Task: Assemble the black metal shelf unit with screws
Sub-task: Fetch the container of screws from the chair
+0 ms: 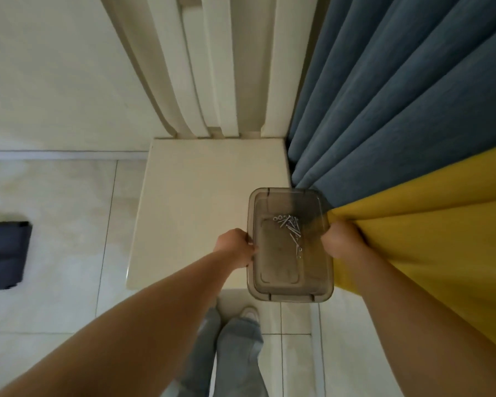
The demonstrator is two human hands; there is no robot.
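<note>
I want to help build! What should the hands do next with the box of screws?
Probably carry the clear box away from the chair. Both hands, left and right, grip its sides, the screws lie loose inside, and no shelf parts show here.

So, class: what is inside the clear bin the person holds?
Inside the clear bin lies a small heap of silver screws and washers, toward the far end. The left hand and right hand grip its sides. Smaller parts cannot be told apart.
</note>
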